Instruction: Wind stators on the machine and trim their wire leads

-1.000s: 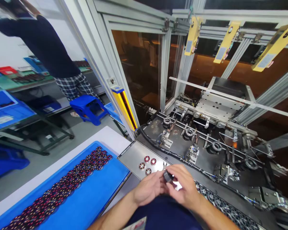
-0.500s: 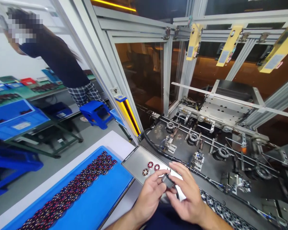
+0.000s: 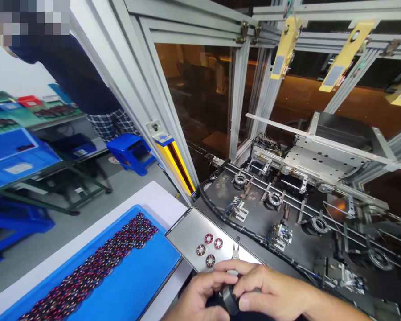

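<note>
Gripping dark ring (image 3: 231,301) in fingers of left hand (image 3: 200,296) and right hand (image 3: 265,289), low in head view; pliers (image 3: 235,252), four round cores (image 3: 210,261) beyond on metal plate (image 3: 186,228).

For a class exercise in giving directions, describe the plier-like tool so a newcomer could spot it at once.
Find the large blue tray at left, then the silvery plate right of it. Against that plate, just beyond the right hand, shows the plier-like tool. Unlike the four round discs to its left, it is narrow and forked.
</note>
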### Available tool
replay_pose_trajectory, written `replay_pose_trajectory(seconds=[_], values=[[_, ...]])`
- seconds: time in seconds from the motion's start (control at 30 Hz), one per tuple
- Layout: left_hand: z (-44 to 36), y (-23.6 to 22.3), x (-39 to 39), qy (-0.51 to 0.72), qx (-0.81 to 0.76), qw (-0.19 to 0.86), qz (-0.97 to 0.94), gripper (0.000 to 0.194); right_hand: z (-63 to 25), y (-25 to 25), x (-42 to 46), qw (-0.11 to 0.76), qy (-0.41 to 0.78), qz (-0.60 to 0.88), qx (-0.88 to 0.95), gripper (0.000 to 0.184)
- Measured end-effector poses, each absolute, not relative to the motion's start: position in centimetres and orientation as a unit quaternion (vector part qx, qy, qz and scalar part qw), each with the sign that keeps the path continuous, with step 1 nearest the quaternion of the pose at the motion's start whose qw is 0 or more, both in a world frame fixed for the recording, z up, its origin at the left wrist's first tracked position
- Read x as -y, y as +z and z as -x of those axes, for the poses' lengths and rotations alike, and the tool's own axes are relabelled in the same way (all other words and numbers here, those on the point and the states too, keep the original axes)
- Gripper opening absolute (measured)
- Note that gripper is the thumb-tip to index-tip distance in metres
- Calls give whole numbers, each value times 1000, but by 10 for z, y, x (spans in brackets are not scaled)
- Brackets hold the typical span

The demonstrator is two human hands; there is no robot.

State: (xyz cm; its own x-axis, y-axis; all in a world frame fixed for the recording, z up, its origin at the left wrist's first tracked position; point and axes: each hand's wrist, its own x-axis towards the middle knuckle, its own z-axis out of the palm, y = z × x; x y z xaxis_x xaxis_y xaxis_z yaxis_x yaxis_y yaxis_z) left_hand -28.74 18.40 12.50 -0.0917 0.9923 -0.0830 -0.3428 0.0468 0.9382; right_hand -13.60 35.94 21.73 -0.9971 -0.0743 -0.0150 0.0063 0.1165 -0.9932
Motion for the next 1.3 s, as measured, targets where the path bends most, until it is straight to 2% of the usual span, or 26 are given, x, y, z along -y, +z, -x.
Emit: replay_pose_trajectory(seconds=[0.1, 0.13, 0.2, 0.27, 0.4, 0.57, 1.03, 1.17, 1.3], values=[[312, 90, -191, 572, -571, 459, -369, 69, 163, 211, -410, -25, -525, -23, -851, 28], [321, 75, -196, 566, -626, 405, -353, 66, 175, 206, -434, -55, -433, -62, -898, 31], [336, 41, -206, 550, -709, 313, -310, 58, 203, 188, -487, -83, -368, -123, -918, 34], [345, 11, -213, 542, -739, 283, -282, 59, 230, 165, -534, -92, -319, -167, -928, 19], [344, -19, -214, 536, -756, 278, -252, 60, 264, 119, -581, -77, -250, -207, -943, 30], [338, -24, -210, 534, -768, 276, -221, 61, 274, 89, -592, -30, -212, -221, -951, 30], [335, -20, -214, 556, -758, 286, -187, 68, 303, 81, -588, 110, -144, -328, -927, 28], [334, -18, -215, 560, -753, 295, -178, 70, 300, 88, -585, 109, -119, -326, -932, 28], [335, -16, -210, 576, -746, 290, -168, 70, 276, 100, -573, 61, -70, -288, -953, 31]])
